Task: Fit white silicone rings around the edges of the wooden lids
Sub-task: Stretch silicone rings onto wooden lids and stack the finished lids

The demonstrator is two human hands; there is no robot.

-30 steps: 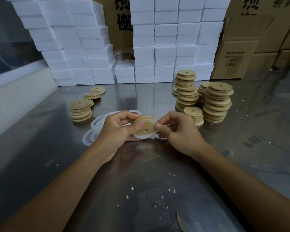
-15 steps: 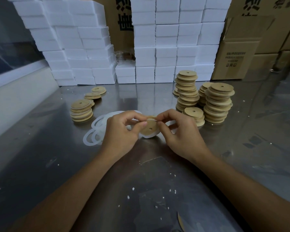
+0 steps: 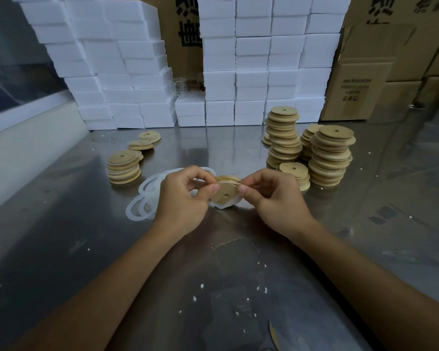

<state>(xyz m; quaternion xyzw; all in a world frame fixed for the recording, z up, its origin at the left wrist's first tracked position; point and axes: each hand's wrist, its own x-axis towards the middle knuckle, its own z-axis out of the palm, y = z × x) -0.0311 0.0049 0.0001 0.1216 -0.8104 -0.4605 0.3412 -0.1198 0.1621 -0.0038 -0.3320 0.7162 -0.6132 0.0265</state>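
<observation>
Where both grips meet: lid point(image 3: 224, 193).

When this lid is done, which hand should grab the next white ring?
Probably the left hand. The loose white rings lie on the table right beside it, while the right hand is on the far side of the lid, nearer the tall stacks.

Dim, soft light; glare on steel table point(image 3: 365, 224); bowed edges.

Matt wooden lid point(image 3: 224, 192), translucent silicone ring point(image 3: 226, 204), glossy scuffed steel table point(image 3: 86, 249).
</observation>
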